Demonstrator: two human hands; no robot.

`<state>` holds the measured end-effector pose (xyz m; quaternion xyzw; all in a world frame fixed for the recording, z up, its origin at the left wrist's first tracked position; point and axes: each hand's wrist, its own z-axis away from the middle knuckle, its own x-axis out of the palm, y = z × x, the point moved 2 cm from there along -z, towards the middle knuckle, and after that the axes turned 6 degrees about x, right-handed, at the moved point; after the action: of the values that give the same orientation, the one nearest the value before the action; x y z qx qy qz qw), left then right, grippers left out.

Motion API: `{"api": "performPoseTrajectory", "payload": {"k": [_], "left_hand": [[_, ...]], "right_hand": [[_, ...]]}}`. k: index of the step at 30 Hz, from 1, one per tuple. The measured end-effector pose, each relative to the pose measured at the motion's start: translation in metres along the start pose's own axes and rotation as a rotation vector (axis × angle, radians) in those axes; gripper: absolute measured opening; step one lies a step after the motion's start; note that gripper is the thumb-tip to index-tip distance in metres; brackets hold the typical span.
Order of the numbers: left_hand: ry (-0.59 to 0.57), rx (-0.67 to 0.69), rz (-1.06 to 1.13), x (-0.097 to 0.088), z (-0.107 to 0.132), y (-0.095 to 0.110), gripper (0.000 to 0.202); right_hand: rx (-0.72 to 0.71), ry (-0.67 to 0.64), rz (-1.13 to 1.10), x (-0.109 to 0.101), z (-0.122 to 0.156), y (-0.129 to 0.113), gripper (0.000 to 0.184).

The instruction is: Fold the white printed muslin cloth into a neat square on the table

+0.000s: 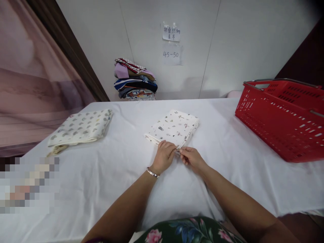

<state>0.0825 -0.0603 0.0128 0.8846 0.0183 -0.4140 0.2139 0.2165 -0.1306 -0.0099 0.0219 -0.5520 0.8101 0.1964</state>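
Note:
A folded white cloth with small printed figures (174,129) lies in the middle of the white-covered table (126,168). My left hand (165,156), with a bracelet on the wrist, pinches the cloth's near corner. My right hand (190,158) meets it at the same corner, its fingers closed on the edge. Both hands touch each other there.
A second folded cloth with grey spots (82,127) lies at the left of the table. A red plastic basket (283,118) stands at the right. A stack of folded colourful fabrics (135,81) sits behind the table against the wall, below two paper notes (171,44).

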Motion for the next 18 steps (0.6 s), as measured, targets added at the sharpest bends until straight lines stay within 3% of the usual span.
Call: {"api": "performPoseTrajectory", "payload": {"k": [4, 10, 16, 18], "left_hand": [[0.006, -0.021, 0.015, 0.0002, -0.0005, -0.001, 0.016], [0.023, -0.023, 0.019, 0.0025, -0.0009, -0.0017, 0.015], [0.162, -0.09, -0.001, 0.0033, -0.0032, -0.0021, 0.015], [0.161, -0.075, -0.012, 0.0035, -0.0039, -0.0005, 0.016]], "right_hand": [[0.006, -0.031, 0.0, -0.0001, 0.0005, -0.0002, 0.031], [0.014, 0.038, 0.041, 0.0031, 0.0007, -0.0007, 0.028], [0.009, 0.053, 0.044, 0.0042, -0.0003, 0.0001, 0.023], [-0.007, 0.034, 0.041, 0.0042, 0.0, 0.0, 0.023]]}}
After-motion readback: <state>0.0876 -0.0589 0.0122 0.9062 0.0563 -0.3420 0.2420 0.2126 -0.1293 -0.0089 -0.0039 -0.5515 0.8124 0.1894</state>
